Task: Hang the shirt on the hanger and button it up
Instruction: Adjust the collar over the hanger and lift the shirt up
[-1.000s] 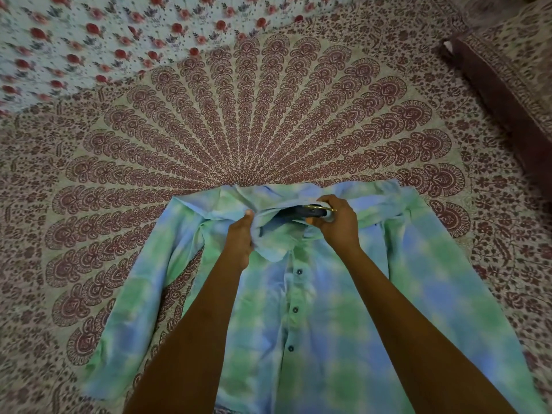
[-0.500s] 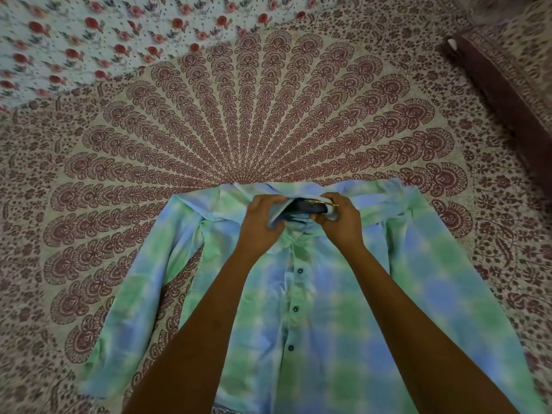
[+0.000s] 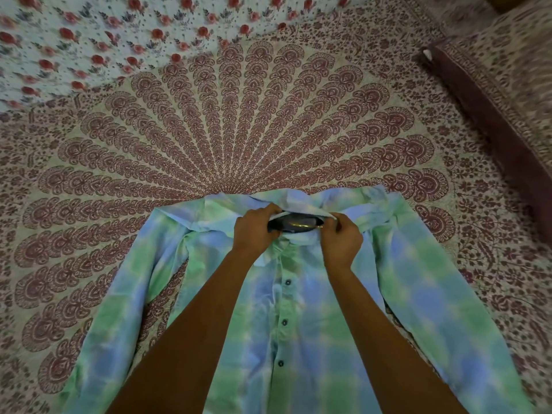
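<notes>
Centrally, left hand (image 3: 254, 231), right hand (image 3: 340, 243), fingers (image 3: 344, 225) pinching shirt (image 3: 313, 339) collar around hanger (image 3: 295, 227); bedspread (image 3: 239, 130) open beyond

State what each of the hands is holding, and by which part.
The left hand and right hand both grip the shirt at its collar, one on each side of the hanger that shows between them.

The shirt (image 3: 313, 324) lies on the bedspread (image 3: 239, 144), hanger (image 3: 295, 227) inside its collar.

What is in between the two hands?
In the head view, the dark hanger top shows between the left hand and right hand, inside the shirt collar.
</notes>
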A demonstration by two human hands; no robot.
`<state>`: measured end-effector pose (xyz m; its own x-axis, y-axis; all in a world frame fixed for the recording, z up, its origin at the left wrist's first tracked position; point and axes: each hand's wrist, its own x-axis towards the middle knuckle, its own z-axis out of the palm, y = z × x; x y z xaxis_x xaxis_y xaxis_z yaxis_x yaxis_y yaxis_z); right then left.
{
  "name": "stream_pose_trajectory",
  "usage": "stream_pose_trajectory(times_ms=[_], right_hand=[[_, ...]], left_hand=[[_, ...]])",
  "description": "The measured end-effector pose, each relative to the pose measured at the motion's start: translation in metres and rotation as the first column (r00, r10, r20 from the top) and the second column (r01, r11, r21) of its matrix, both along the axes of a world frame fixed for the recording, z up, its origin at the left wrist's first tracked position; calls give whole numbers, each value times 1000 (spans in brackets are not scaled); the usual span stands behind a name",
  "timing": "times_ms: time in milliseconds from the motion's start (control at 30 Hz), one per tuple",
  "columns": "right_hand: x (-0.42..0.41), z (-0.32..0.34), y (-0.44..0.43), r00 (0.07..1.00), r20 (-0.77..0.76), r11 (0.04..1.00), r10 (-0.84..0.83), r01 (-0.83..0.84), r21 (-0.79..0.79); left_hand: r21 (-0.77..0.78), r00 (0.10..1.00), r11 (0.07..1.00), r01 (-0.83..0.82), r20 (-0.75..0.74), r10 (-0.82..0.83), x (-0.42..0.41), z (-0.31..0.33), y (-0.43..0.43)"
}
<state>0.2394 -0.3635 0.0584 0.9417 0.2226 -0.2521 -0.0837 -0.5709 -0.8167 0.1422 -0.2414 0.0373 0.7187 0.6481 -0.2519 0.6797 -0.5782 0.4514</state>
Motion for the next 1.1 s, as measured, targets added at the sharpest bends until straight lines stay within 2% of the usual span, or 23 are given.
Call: stream_pose_trajectory(times_ms=[133,200,233,300,367,433,500,567,633,700,767,867,967,1033,1100], right_hand=[[20,2,1,923,-334,976,-191,213,32],[30,6,2,887,-425,979,-177,203,15],[34,8,3,895,-428,991,-126,131,-16],[41,13,6,949,-314,983,37,-92,-162],[46,15,7,964,-156,923,215,-253,-289],[50,15,7,912,-47,845,407,-395,-360],[56,17,7,850,5,771,527,-476,-423],[60,20,6,856,-19,777,517,-479,-408],[63,17,6,901,-168,859,399,-432,-274],[64,16,6,901,-351,931,255,-327,-163],[63,15,6,894,-397,939,207,-296,-176],[57,18,9,906,-298,903,300,-370,-217],[56,17,11,850,-190,844,491,-518,-141],[59,15,9,780,-98,757,618,-624,-194],[63,13,5,755,-66,714,652,-641,-280]], left_hand=[[104,999,994,40,-22,-38,4,-3,-9],[118,999,992,48,-31,-45,9,-4,-12],[114,999,993,44,-23,-41,10,-4,-12],[122,999,992,32,14,-34,9,-2,-13],[157,999,987,26,38,-33,6,-2,-15],[183,999,983,16,46,-25,1,-2,-18],[204,998,979,16,50,-27,-1,-3,-20],[211,999,977,23,42,-33,-1,-1,-23],[193,1000,981,4,21,-8,1,2,-24],[169,1000,985,-21,-3,22,3,4,-24],[158,1000,987,-19,-7,20,4,5,-25],[154,1000,988,-3,-17,6,5,6,-26],[164,999,986,-31,-20,34,0,5,-27],[174,998,983,-65,-10,68,-4,1,-27],[177,997,981,-75,-5,77,-6,-1,-29]])
